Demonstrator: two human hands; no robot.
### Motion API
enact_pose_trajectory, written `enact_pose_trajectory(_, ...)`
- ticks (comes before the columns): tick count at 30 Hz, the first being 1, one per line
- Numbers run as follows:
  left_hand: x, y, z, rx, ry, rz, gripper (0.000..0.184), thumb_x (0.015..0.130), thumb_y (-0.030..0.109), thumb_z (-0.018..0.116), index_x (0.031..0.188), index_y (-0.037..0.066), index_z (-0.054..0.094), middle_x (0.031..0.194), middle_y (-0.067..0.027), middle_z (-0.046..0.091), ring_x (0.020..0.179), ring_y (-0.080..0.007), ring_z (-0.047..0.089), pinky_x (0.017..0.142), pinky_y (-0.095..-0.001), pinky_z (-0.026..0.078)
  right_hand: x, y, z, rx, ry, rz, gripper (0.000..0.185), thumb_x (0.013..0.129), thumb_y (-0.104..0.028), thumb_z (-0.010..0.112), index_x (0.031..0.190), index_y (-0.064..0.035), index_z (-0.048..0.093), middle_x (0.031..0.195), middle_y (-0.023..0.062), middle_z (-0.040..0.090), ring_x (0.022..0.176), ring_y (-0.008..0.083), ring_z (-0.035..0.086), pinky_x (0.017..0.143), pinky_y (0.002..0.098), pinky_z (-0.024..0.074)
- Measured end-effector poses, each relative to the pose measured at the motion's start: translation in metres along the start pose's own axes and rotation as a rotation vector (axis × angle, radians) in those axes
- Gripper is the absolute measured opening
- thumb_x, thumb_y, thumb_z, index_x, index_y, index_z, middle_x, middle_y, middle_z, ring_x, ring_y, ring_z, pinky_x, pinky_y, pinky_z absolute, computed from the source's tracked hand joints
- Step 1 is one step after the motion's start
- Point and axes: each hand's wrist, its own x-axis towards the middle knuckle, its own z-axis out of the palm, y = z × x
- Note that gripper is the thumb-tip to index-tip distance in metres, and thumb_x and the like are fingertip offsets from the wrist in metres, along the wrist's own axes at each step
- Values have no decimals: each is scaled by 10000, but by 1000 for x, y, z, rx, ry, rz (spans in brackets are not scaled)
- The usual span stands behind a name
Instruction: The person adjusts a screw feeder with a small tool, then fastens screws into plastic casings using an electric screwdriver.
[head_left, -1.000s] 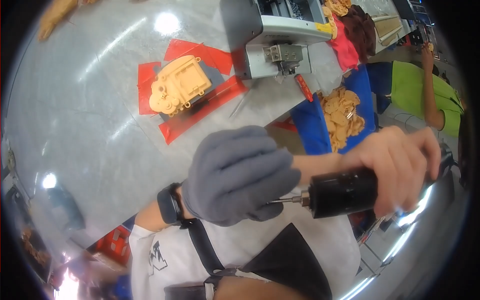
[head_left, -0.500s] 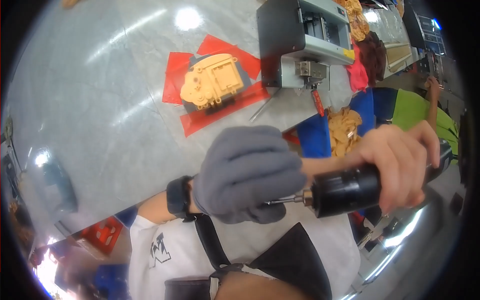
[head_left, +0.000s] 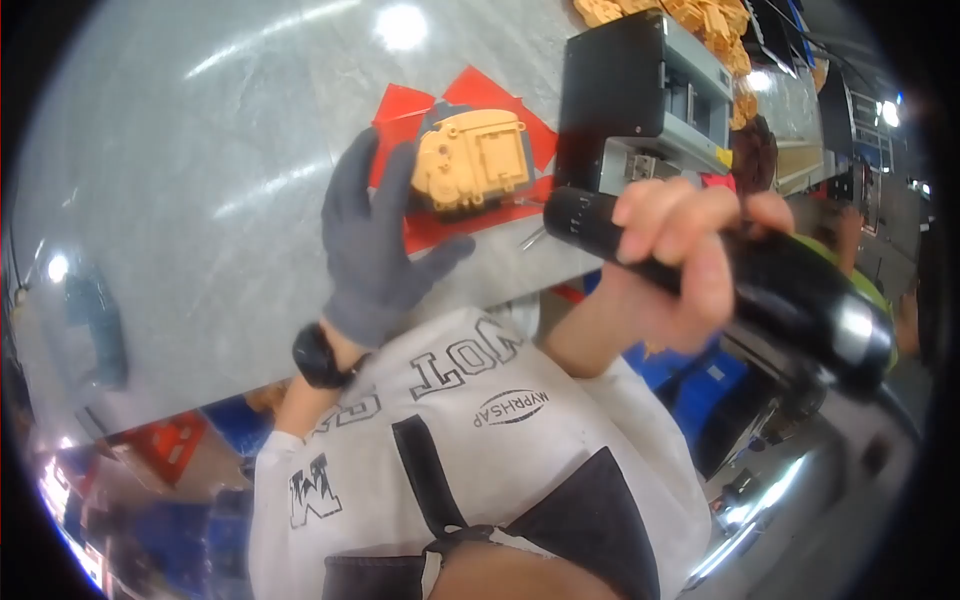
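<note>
My left hand [head_left: 372, 240], in a grey glove with a black watch at the wrist, is open. Its fingers spread beside the left edge of a yellow-orange plastic housing [head_left: 470, 165]; I cannot tell whether they touch it. The housing sits on a dark grey holder, with strips of red tape [head_left: 425, 237] around it on the table. My bare right hand [head_left: 685, 245] is wrapped round a black electric screwdriver [head_left: 810, 300]. The tool's front end points left toward the housing, and its thin bit is hard to make out.
A black and grey machine [head_left: 610, 100] stands right of the housing, with yellow-orange parts [head_left: 705, 25] behind it. A metal rod [head_left: 533, 238] lies near the table's front edge. A teal bottle-like object [head_left: 100, 325] is at far left. Blue bins [head_left: 700, 385] stand below the table at right.
My left hand has opened, moved away from the screwdriver bit and reached up and left to the housing. My right hand has raised the screwdriver toward the housing.
</note>
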Motion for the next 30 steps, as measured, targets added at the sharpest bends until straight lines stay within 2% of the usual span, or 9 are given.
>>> enact_pose_trajectory(2, -1, -3, 9, 70, -37, 2, 796, 579, 327, 764, 1277, 135, 432, 1305, -189, 369, 1172, -383, 370, 947, -456, 345, -5, 9, 3, -102, 136, 28, 487, 722, -27, 535, 1157, -72, 321, 582, 68, 472, 439, 182, 456, 473, 349, 435)
enact_pose_trajectory(6, 3, -7, 14, 63, -40, 42, 747, 576, 327, 754, 1242, 140, 473, 1258, -167, 424, 1123, -367, 411, 922, -463, 361, -7, 22, -10, -81, 95, 8, 502, 722, -28, 542, 1168, -74, 315, 590, 71, 478, 447, 181, 463, 473, 343, 439)
enact_pose_trajectory(9, 3, -10, 17, 147, -35, 69, 693, 640, 388, 734, 1223, 105, 489, 1223, -164, 457, 1083, -342, 464, 887, -438, 395, -8, 27, -8, -106, 55, -31, 501, 727, -37, 556, 1167, -78, 319, 599, 69, 483, 452, 183, 468, 473, 333, 440)
enact_pose_trajectory(15, 6, -10, 21, 126, 5, 71, 634, 659, 365, 728, 1187, 90, 508, 1159, -146, 503, 1035, -328, 490, 852, -427, 410, -13, 31, -8, -118, 12, 1, 500, 738, -56, 579, 1169, -89, 327, 619, 71, 489, 465, 188, 478, 484, 334, 447)
enact_pose_trajectory(27, 9, -13, 25, 102, 30, 93, 623, 665, 351, 726, 1170, 63, 503, 1111, -140, 525, 997, -327, 506, 837, -420, 421, -17, 38, -9, -77, -24, 9, 460, 721, 51, 571, 1103, -66, 343, 696, 84, 515, 512, 177, 498, 486, 328, 457)
enact_pose_trajectory(30, 10, -15, 27, 88, 25, 91, 631, 663, 351, 726, 1177, 64, 500, 1114, -137, 525, 1006, -327, 500, 847, -424, 416, -14, 41, -11, -89, -125, 13, 434, 724, 62, 558, 1078, -57, 336, 690, 92, 513, 499, 172, 494, 468, 322, 452)
